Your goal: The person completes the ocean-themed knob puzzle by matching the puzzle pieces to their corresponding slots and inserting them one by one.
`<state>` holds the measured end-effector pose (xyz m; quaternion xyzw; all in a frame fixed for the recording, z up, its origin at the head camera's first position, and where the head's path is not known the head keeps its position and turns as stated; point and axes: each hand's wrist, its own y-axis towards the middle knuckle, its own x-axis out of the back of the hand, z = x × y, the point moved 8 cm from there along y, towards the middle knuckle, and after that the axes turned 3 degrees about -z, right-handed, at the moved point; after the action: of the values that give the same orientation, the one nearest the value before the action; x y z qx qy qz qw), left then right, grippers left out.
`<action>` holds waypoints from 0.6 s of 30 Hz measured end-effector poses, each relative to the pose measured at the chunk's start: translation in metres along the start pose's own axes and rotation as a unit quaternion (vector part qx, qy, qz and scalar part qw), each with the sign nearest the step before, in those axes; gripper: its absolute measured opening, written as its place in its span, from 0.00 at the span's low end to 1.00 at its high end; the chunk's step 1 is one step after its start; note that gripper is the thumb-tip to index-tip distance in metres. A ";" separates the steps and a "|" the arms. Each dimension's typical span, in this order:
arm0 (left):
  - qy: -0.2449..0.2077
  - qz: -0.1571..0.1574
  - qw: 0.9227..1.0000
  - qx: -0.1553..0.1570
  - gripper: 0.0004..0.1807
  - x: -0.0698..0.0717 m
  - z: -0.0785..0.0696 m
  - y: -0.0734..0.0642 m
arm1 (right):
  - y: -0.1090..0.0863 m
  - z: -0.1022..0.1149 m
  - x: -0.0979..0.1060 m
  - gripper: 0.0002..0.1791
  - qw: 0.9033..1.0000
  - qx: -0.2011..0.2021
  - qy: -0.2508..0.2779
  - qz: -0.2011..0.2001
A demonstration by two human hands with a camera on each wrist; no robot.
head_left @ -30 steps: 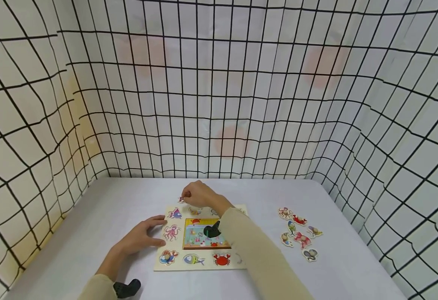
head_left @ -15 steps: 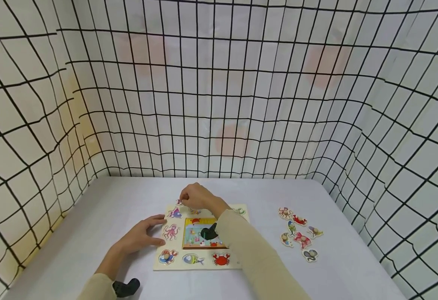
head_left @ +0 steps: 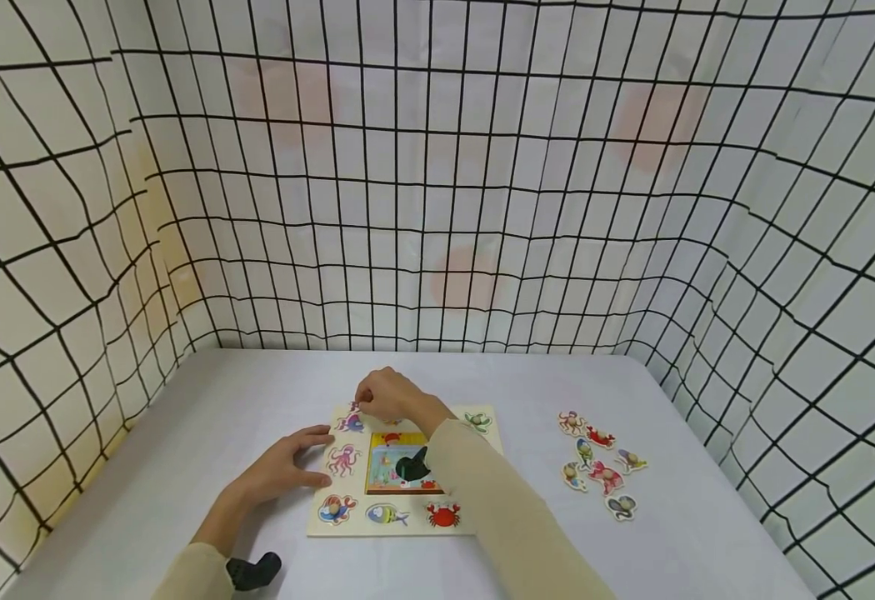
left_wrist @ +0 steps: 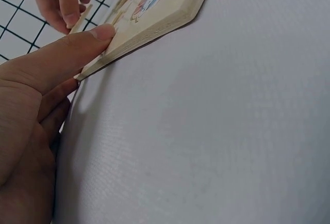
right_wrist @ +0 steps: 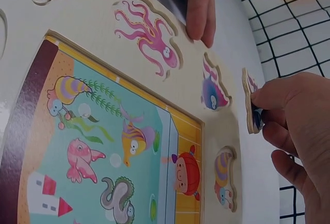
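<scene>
My right hand (head_left: 390, 396) pinches a small wooden puzzle piece (right_wrist: 250, 105) on its edge, just above the far left corner of a wooden peg puzzle board (head_left: 358, 527). Close by is a fish-shaped recess (right_wrist: 212, 92) with a purple-blue fish printed in it. The held piece's picture is mostly turned away. My left hand (head_left: 280, 468) rests against the board's left edge, its thumb (left_wrist: 85, 48) touching the edge and its fingers spread. A knobbed hermit crab piece (head_left: 336, 509) sits in the near left corner. A green turtle piece (head_left: 478, 421) shows at the far right.
Several loose sea-animal pieces lie to the right, among them a pink one (head_left: 606, 476), a snail (head_left: 631, 460) and a grey one (head_left: 621, 507). A white table (head_left: 677, 550) carries everything. Black netting (head_left: 437, 208) over white walls encloses the back and sides.
My right hand has shifted slightly left and nearer with the puzzle piece, toward the fish recess. More of the board's far right corner shows now. My left hand stays in place.
</scene>
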<state>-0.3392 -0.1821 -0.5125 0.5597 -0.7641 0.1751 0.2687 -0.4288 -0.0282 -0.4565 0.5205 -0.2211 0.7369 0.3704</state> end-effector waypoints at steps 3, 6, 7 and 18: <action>-0.004 0.001 1.000 -0.004 0.40 0.000 -0.001 0.000 | 0.000 0.000 -0.003 0.10 1.000 -0.007 0.017 0.005; -0.004 0.002 1.000 -0.009 0.40 0.000 -0.001 0.000 | 0.002 0.002 -0.006 0.09 1.000 -0.005 0.013 0.003; -0.005 0.002 1.000 -0.010 0.40 0.000 -0.001 -0.001 | 0.002 0.002 -0.008 0.09 1.000 -0.004 0.010 0.003; 0.002 0.003 1.000 -0.018 0.40 0.000 -0.002 -0.001 | 0.003 0.004 -0.020 0.09 1.000 -0.020 -0.001 0.015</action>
<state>-0.3378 -0.1817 -0.5108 0.5521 -0.7683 0.1634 0.2797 -0.4253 -0.0390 -0.4739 0.5106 -0.2437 0.7372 0.3693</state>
